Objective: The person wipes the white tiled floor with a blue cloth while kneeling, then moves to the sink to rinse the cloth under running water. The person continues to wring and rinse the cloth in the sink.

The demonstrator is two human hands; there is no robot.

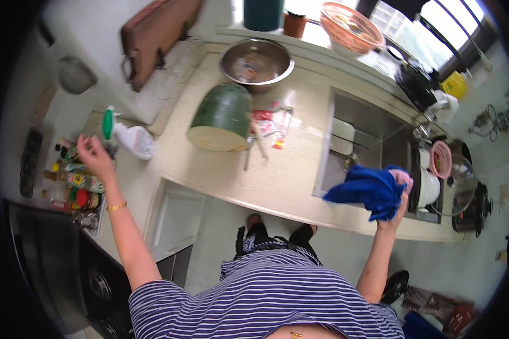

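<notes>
My right hand [392, 218] grips a blue cloth [367, 190] and a pink cloth [401, 178] over the near edge of the steel sink [331, 127]. At the left, my left hand [94, 159] is raised with its fingers apart and nothing in it, beside a white spray bottle [135, 142] with a green trigger head and above several condiment bottles [82, 180]. A large cut winter melon [222, 116] lies on the counter between the hands. Right of it are small red and white packets [265, 120] and a blurred, stick-like utensil [260, 142].
A steel bowl [256, 63] stands behind the melon. A white dish [341, 135] lies in the sink, with white bowls [428, 188] at its right. An orange colander [352, 27] sits on the windowsill. A gas stove [97, 284] is at the lower left, and a rice cooker [471, 212] at the far right.
</notes>
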